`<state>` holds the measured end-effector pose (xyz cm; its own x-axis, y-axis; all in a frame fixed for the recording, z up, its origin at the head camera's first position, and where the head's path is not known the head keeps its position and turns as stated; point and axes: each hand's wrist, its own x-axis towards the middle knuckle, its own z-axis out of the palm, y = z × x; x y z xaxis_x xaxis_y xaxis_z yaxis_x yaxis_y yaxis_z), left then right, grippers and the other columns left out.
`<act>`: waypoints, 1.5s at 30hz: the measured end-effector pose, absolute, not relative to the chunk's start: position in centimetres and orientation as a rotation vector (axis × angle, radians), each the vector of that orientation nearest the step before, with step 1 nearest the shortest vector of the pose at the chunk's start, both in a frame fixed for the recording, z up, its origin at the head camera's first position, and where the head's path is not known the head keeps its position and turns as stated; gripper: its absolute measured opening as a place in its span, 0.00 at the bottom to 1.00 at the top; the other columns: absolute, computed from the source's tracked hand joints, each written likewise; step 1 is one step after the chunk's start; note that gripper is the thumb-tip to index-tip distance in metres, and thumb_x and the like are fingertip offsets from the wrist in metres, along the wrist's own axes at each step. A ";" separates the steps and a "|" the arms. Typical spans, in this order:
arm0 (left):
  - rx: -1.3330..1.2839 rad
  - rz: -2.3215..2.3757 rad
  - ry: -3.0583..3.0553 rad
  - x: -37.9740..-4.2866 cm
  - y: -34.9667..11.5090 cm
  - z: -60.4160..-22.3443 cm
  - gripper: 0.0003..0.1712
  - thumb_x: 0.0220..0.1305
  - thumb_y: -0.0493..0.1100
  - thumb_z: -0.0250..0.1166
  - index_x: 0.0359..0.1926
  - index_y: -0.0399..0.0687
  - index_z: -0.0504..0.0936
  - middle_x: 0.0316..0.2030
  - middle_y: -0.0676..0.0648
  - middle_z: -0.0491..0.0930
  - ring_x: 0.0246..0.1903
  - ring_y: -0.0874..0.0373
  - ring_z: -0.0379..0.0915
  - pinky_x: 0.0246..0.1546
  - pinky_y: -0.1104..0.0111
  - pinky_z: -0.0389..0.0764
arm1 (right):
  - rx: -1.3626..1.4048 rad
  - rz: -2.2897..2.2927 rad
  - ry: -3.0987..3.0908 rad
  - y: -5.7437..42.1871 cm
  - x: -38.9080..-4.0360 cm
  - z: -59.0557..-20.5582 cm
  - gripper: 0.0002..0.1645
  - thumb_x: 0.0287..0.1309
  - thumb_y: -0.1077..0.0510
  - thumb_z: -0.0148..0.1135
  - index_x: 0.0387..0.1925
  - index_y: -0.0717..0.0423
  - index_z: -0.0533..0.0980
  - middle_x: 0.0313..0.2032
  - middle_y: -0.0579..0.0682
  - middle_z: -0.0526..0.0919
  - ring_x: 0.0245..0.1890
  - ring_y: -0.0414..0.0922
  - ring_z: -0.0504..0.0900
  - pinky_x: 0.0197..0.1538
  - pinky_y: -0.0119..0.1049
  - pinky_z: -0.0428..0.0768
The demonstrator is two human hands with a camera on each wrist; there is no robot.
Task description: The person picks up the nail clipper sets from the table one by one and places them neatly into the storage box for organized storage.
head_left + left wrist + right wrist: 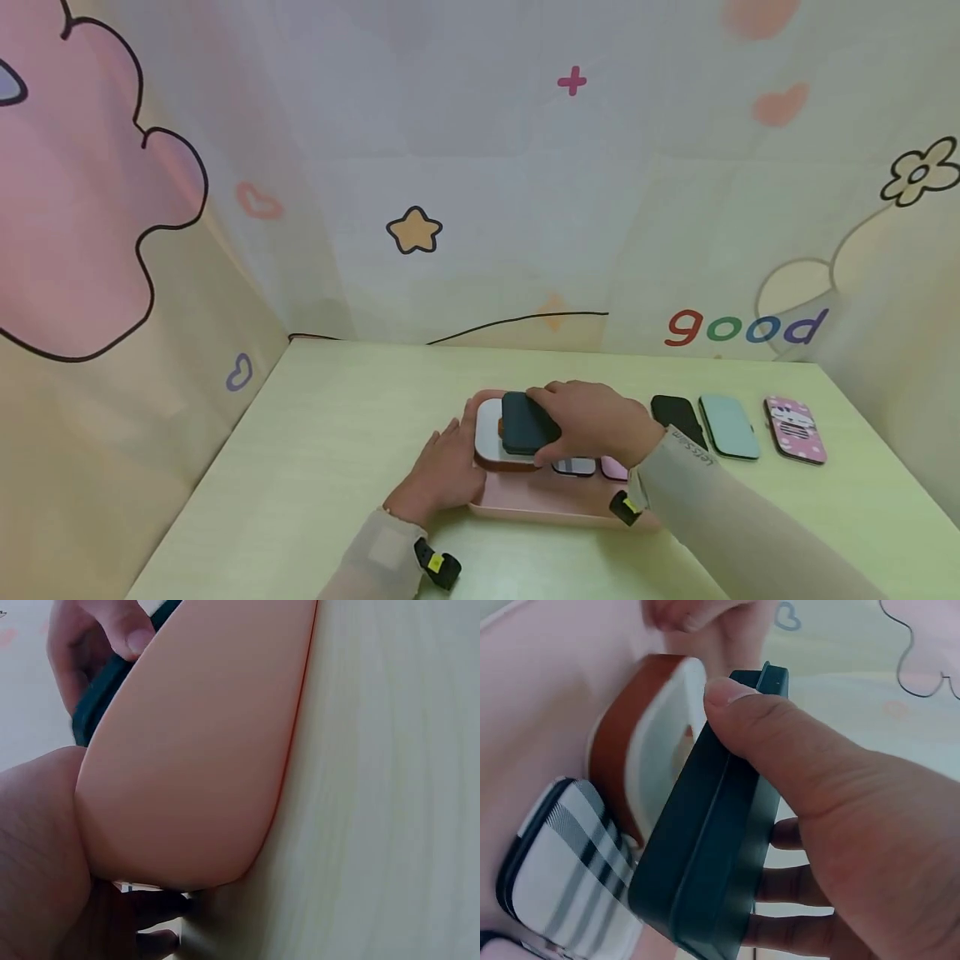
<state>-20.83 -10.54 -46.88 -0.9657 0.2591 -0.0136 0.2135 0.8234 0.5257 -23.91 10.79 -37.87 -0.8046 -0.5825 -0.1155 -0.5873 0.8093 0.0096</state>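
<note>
My right hand (596,421) grips a dark green rectangular case (528,425), with the thumb on one side and the fingers on the other. The case is tilted in the right wrist view. Beneath or close beside it is a white case with a brown side (487,433), in the left part of a pink tray (551,500). My left hand (446,471) holds the tray at its left end, palm against the wall. In the tray, a black-and-white plaid case (577,862) and a pink case (615,471) are partly hidden by my right hand and arm.
To the tray's right on the pale table (337,417) lie a black case (678,417), a mint green case (729,427) and a pink patterned case (795,429). A printed curtain (487,167) stands behind the table.
</note>
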 end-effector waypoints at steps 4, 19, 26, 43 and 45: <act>0.387 0.830 2.922 -20.9 -10.3 -47.0 0.56 0.46 0.39 0.56 0.72 0.55 0.35 0.65 0.46 0.65 0.68 0.43 0.50 0.65 0.45 0.51 | -0.943 0.059 2.848 10.3 -24.4 -38.9 0.55 0.33 0.23 0.64 0.64 0.41 0.64 0.44 0.42 0.76 0.37 0.40 0.74 0.41 0.40 0.75; 0.346 0.790 2.929 -20.7 -10.5 -47.0 0.57 0.47 0.45 0.58 0.73 0.47 0.34 0.67 0.44 0.61 0.69 0.46 0.49 0.66 0.48 0.50 | -1.001 0.035 2.873 8.0 -25.3 -40.2 0.55 0.37 0.23 0.61 0.66 0.41 0.62 0.40 0.45 0.77 0.36 0.43 0.76 0.39 0.40 0.76; 0.343 0.827 2.957 -20.6 -10.6 -46.9 0.58 0.48 0.49 0.60 0.73 0.45 0.36 0.65 0.41 0.62 0.66 0.48 0.56 0.65 0.47 0.52 | -0.998 0.170 2.874 7.0 -25.1 -40.2 0.57 0.38 0.21 0.57 0.68 0.45 0.60 0.51 0.48 0.77 0.44 0.47 0.78 0.45 0.44 0.78; 0.330 0.860 2.999 -20.4 -10.7 -47.2 0.57 0.48 0.49 0.62 0.73 0.42 0.39 0.66 0.42 0.62 0.62 0.50 0.62 0.63 0.47 0.56 | -1.028 0.112 2.892 6.6 -25.1 -40.2 0.59 0.35 0.21 0.59 0.68 0.42 0.58 0.45 0.49 0.78 0.40 0.48 0.78 0.42 0.43 0.78; 0.334 0.859 2.995 -20.4 -10.7 -47.2 0.56 0.50 0.49 0.61 0.73 0.43 0.39 0.66 0.41 0.62 0.63 0.49 0.62 0.63 0.47 0.56 | -1.027 0.106 2.888 6.6 -25.1 -40.2 0.59 0.35 0.21 0.59 0.68 0.42 0.58 0.45 0.49 0.77 0.39 0.47 0.78 0.43 0.42 0.78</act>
